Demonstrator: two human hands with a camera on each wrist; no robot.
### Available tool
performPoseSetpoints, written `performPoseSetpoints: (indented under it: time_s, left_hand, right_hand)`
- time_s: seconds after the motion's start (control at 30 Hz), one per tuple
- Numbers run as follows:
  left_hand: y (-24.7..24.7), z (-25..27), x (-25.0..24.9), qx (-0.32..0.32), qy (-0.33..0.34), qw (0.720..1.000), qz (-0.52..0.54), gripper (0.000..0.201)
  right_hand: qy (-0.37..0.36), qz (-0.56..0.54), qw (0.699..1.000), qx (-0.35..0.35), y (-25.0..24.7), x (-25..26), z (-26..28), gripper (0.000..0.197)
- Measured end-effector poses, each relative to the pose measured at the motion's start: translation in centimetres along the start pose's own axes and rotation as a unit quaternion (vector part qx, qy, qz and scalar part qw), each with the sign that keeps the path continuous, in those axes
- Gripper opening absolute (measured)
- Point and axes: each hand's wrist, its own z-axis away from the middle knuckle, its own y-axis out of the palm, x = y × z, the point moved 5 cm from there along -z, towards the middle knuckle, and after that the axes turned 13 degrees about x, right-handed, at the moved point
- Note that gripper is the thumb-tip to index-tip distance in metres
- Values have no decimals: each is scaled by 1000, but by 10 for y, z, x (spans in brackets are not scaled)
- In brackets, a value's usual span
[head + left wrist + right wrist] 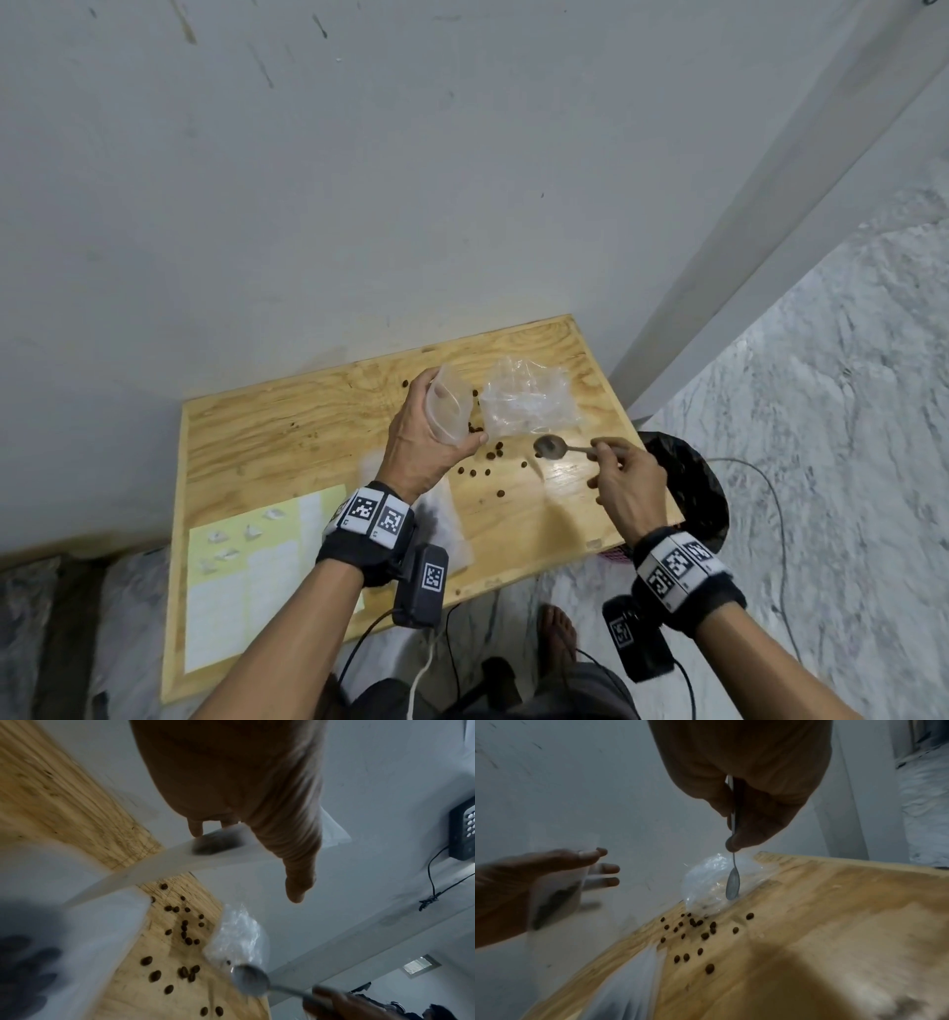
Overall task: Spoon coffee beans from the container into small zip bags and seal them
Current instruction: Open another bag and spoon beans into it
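My left hand (429, 437) grips a small clear zip bag (445, 406) held up above the wooden table (287, 421); a dark clump of coffee beans shows inside the bag (216, 845). My right hand (619, 473) pinches the handle of a metal spoon (550, 446) to the right of the bag, its bowl low over the table and looking empty. Several loose coffee beans (482, 465) lie scattered on the wood between my hands. In the right wrist view the spoon (732, 884) hangs down in front of a crumpled clear plastic bag (706, 882).
The crumpled clear plastic bag (529, 401) lies at the back of the table. Flat clear bags (441, 519) lie under my left wrist. A yellow sheet (246, 560) with small white pieces covers the table's left front. A black-lined bin (690, 493) stands beside the right edge.
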Motion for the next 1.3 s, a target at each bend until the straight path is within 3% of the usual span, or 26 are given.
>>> performPoseSetpoints:
  time_s: [0.33, 0.5, 0.67, 0.87, 1.13, 1.3]
  left_hand:
    - [-13, 18, 13, -20, -27, 999, 1, 95]
    - [-18, 23, 17, -28, -33, 999, 3, 95]
    - [-18, 23, 19, -23, -40, 999, 5, 94]
    - [-13, 18, 19, -10, -46, 999, 4, 95]
    - [-5, 15, 18, 13, -46, 999, -2, 95]
    - [3, 3, 20, 57, -54, 997, -13, 99]
  right_hand:
    - [-63, 3, 998, -7, 31, 40, -73, 26]
    - [32, -126, 990, -50, 26, 18, -82, 21]
    - [142, -290, 941, -99, 16, -35, -62, 21]
    - [162, -345, 920, -91, 18, -56, -51, 24]
    - [123, -348, 929, -37, 39, -26, -66, 22]
    - [79, -271, 958, -49, 40, -14, -71, 21]
